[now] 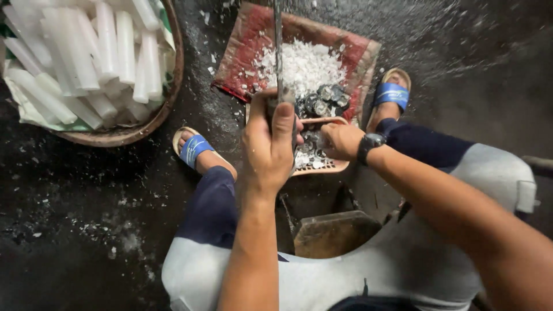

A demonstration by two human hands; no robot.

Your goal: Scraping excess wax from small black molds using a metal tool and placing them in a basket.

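A metal rod is gripped upright in the closed left hand, its lower end set among dark round pieces lying at the near edge of a red mat on the floor. The right hand is closed over something small beside a shallow tray, just next to the left hand; what it pinches cannot be made out.

The fingers of the right hand are held very close to the rod's working end, so a slip of the rod could well catch them. The dark pieces look rounded and loose, and one might roll or shoot sideways under pressure. White chips are scattered across the mat and the dark floor, and the sandalled feet placed on either side could be struck by flying bits.

The dark pieces appear greyish-black, roughly disc-shaped and dusted with white crumbs. To the left, a wide basket is filled with long white sticks.
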